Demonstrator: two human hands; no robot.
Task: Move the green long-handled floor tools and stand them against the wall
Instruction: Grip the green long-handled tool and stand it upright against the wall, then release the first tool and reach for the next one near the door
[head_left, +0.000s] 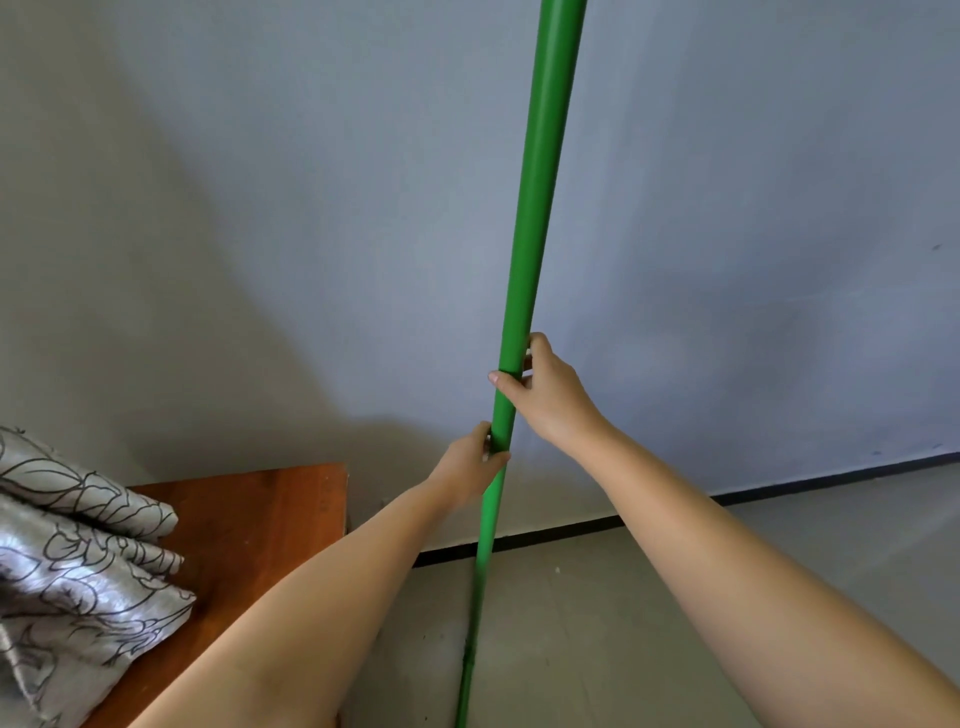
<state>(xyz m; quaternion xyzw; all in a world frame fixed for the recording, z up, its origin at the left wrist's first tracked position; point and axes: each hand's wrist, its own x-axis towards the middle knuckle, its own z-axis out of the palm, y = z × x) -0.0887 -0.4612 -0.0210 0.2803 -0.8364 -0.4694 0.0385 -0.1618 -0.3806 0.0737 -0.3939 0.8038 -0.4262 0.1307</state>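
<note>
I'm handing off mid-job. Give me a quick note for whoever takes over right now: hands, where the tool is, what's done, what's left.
Left hand: wrapped around the green handle, lower grip.
Right hand: gripping the same handle just above the left.
The handle stands nearly upright in front of the wall, its lower end running down toward the floor; the tool's head is out of view.
A wooden table with folded cloth sits at left.
Done: tool carried to the wall.
Left: lean it against the wall and let go. No other green tools are visible.
</note>
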